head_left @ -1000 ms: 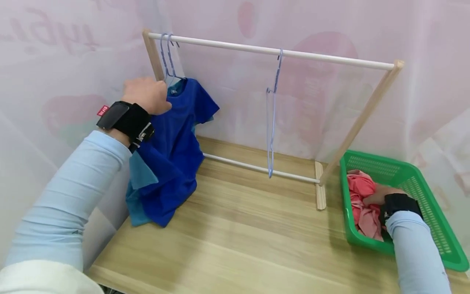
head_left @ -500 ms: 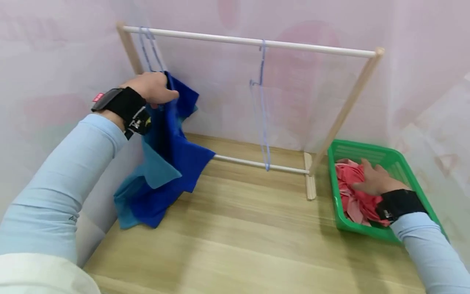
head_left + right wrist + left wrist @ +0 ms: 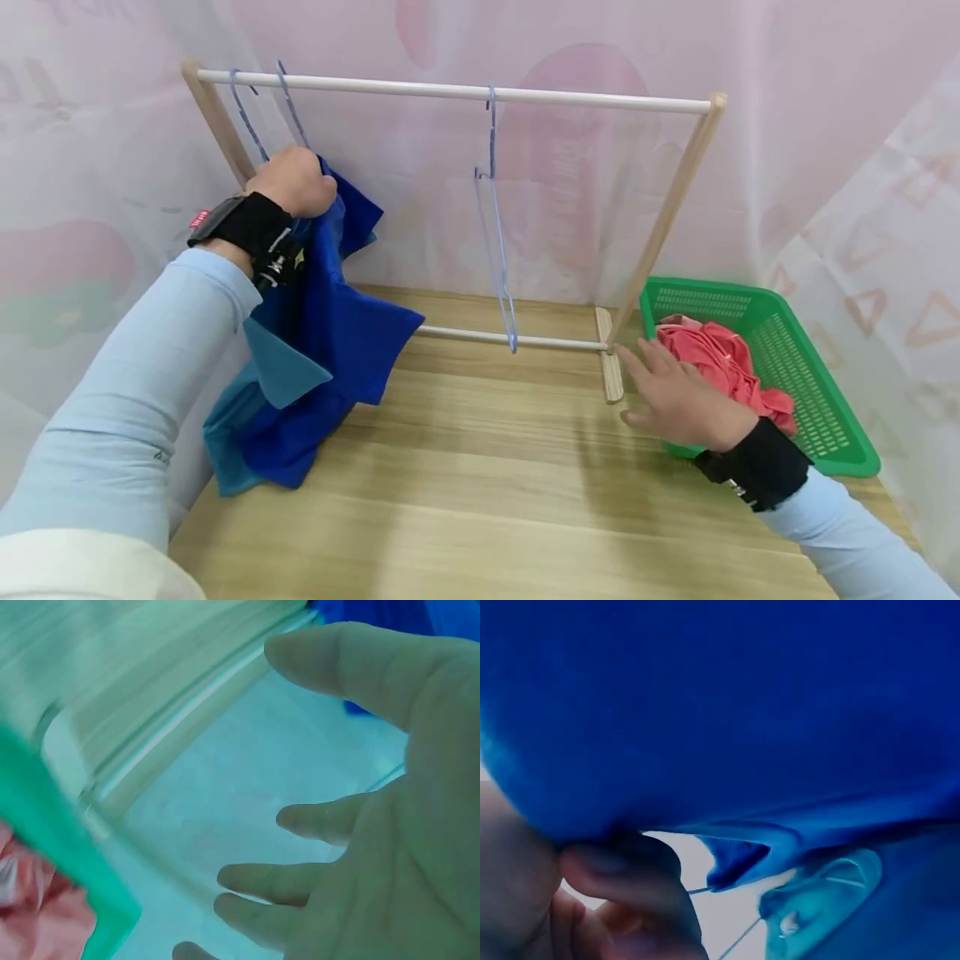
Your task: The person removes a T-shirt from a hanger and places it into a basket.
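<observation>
My left hand (image 3: 295, 185) grips a dark blue T-shirt (image 3: 333, 308) near its shoulder, at the rack's left end. In the left wrist view, the thumb and fingers (image 3: 630, 881) are curled at the edge of the blue cloth. Behind it hangs a teal shirt (image 3: 281, 367), whose neck opening shows in the left wrist view. The hooks of two lilac hangers rise above these shirts to the rail. My right hand (image 3: 678, 400), fingers spread and holding nothing, hovers beside the left side of a green basket (image 3: 817, 350) of crumpled coral-pink clothing (image 3: 712, 358).
A small garment rack with a white top rail (image 3: 600, 98) and wooden posts stands at the back of the wooden table (image 3: 465, 467). One bare lilac hanger (image 3: 498, 242) hangs near the rail's middle. Printed sheeting (image 3: 420, 225) lies behind the rack.
My right hand has come out of the basket and moved left, without any clothing. My left hand has shifted the blue shirt, folding its front over, and the two left hanger hooks stand farther apart.
</observation>
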Motion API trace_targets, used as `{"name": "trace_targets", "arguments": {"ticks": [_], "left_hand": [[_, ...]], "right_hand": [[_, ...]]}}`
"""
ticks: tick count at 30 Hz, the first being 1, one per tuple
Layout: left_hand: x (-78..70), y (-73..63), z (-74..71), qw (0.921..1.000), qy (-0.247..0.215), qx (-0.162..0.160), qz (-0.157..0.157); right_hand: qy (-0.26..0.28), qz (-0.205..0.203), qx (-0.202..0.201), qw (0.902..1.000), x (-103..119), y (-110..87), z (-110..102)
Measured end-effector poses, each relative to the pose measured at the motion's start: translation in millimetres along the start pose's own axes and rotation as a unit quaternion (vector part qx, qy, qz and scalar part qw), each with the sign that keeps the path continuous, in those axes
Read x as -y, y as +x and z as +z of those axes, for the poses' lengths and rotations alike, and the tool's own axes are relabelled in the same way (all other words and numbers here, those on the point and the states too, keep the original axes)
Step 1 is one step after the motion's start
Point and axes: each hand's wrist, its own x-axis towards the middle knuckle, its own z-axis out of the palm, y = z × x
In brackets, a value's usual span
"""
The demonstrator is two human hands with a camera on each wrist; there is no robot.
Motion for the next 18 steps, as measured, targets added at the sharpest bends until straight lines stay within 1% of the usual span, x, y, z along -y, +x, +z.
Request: {"name": "trace_targets", "arguments": {"ticks": [2,5,7,9,11,14,16,18], "left_hand": [[-3.8,-2.1,-3.7,0.9998,-0.013,-0.013,0.009],[-14.4,-11.0,-12.4,0.9980,-0.044,-0.035,0.028],[-24.5,-20.4,-18.8,0.9951,-0.073,-0.054,0.039],[-34.9,-32.2,-25.0,0.9905,-0.109,-0.071,0.044],[-45.3,-44.2,-30.3,0.9839,-0.150,-0.085,0.049],[-59.9,-64.7,-32.9,0.9686,-0.221,-0.097,0.058],[-68.2,-77.6,-28.5,0.9585,-0.259,-0.100,0.067],[-75.9,-90.7,-16.9,0.9487,-0.287,-0.108,0.077]], "right_hand": [[0.009,-0.022,-0.005,0.9997,9,3.9,3],[0.018,-0.055,-0.019,0.9982,17,10.9,7],[0.015,-0.077,-0.037,0.9962,20,16.8,9],[0.010,-0.097,-0.056,0.9937,24,23.3,12],[0.009,-0.116,-0.070,0.9908,28,30.2,14],[0.019,-0.138,-0.080,0.9870,38,37.8,19],[0.033,-0.153,-0.085,0.9840,45,39.8,23],[0.055,-0.168,-0.091,0.9801,52,38.6,27]]}}
